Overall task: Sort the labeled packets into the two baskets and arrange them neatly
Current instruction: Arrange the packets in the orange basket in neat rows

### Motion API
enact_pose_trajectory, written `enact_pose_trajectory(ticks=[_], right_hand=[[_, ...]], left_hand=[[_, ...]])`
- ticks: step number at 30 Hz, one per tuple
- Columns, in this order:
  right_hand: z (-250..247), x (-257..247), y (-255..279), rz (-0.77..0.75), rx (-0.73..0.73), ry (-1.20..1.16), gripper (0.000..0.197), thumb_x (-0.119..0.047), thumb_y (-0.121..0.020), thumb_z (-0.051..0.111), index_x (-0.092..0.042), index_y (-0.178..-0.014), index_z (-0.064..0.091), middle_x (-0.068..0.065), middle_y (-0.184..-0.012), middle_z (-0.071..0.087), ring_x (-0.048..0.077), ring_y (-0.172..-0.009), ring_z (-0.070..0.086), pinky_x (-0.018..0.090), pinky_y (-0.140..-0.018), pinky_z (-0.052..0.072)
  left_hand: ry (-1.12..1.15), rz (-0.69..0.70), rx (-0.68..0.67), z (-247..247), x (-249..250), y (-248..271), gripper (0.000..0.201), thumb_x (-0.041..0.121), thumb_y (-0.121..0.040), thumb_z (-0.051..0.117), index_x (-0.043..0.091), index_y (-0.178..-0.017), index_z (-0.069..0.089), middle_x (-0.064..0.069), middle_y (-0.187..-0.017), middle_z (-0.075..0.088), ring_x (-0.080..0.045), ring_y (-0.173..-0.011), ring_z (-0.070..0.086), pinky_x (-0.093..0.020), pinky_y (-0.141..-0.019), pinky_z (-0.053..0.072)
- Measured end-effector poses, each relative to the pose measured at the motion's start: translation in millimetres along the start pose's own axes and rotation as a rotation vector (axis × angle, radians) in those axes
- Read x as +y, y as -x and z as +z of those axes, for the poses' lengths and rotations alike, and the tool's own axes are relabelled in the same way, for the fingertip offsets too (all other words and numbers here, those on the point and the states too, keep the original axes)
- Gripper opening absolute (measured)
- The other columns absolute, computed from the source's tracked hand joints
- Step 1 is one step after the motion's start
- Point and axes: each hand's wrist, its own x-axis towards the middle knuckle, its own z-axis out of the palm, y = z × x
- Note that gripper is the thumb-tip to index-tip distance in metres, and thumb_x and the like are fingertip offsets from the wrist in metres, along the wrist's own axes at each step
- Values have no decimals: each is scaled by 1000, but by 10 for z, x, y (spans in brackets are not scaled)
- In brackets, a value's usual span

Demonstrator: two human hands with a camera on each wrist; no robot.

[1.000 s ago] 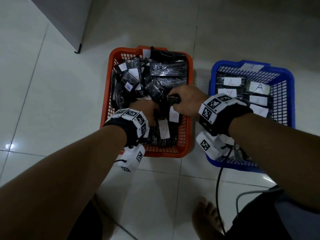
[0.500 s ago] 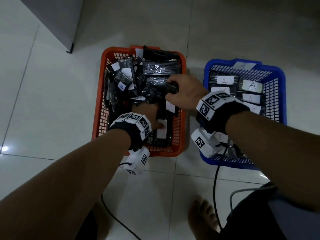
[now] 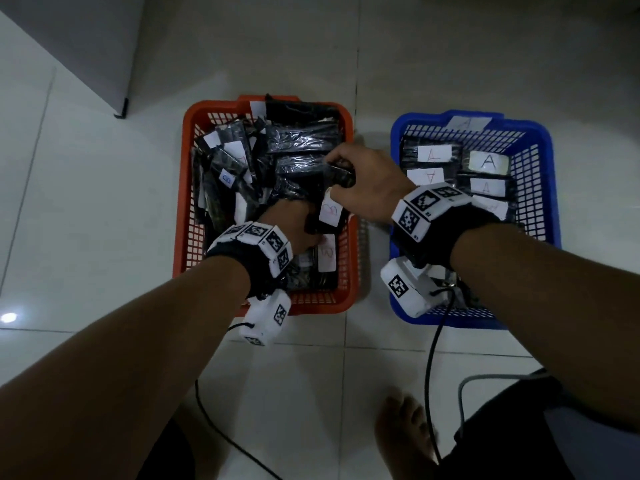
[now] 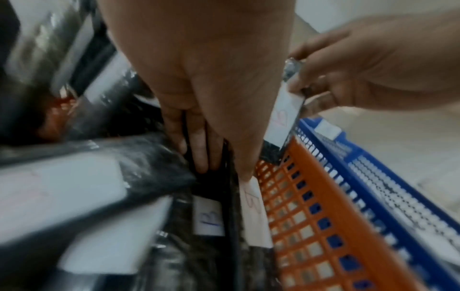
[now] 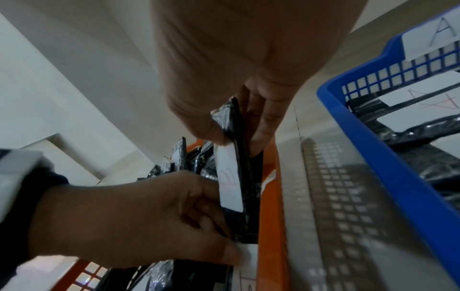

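Pale floor tiles (image 3: pixel 104 209) carry both baskets in our head view: the orange basket (image 3: pixel 180 216) on the left, heaped with black packets, and the blue basket (image 3: pixel 550 188) on the right, where packets marked A lie in flat rows. Our right hand (image 3: pixel 367 181) pinches a B packet (image 3: pixel 330 211) by its top edge over the orange basket's right wall, long axis hanging downward; our left hand (image 3: pixel 294 225) sits just below it among the packets. From the left wrist, our left fingers (image 4: pixel 199 149) are straight, pressed down between upright B packets beside that wall, seemingly holding a slot open. From the right wrist, thumb and fingers (image 5: pixel 211 130) clamp the packet's upper end, its label facing our left hand. We judge the slot lies directly beneath the packet, so the right hand need only lower it.
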Motion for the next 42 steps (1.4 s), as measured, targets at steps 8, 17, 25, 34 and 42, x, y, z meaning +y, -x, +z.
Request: enact_pose_trajectory(ticks=[8,17,25,34,42], right_hand=[[304,-114,-187,48,-236,218,43,-15,-84,67,-18,-126,59,4,-122,61,20,-108,59,22,-80,44],[706,-146,-146,12,-307,248,31,-6,-87,61,-15,-116,68,6,-111,68,23,-101,64,27,-83,51],[788,-46,-132,-119,-468,582,34,-18,-87,63,-19,-120,66,2,-123,61,19,-108,59,30,-85,53],[636,-128,-230,-1,-171,223,18,-25,-87,63,-23,-104,68,-4,-99,69,13,-89,65,32,-80,57],[996,-341,-163,-86,-420,420,33,-48,-78,63,-24,-101,61,0,-88,67,20,-75,64,32,-61,55]], left_hand=[[-286,33,-65,-338,-255,317,18,17,-67,78,24,-70,62,0,-73,64,-15,-66,58,-20,-59,43],[-160,15,-224,-568,-431,415,34,21,-70,83,17,-103,76,2,-102,72,-12,-88,63,-20,-76,46],[-12,-23,-157,-628,-514,365,26,18,-71,79,23,-97,77,6,-89,72,-13,-83,66,-15,-65,42],[261,-90,-32,-728,-524,393,19,23,-78,77,24,-97,76,6,-93,73,-7,-85,66,-23,-81,53],[-6,-124,-121,-936,-529,464,31,25,-71,80,28,-102,76,11,-98,72,-8,-89,64,-26,-82,53]])
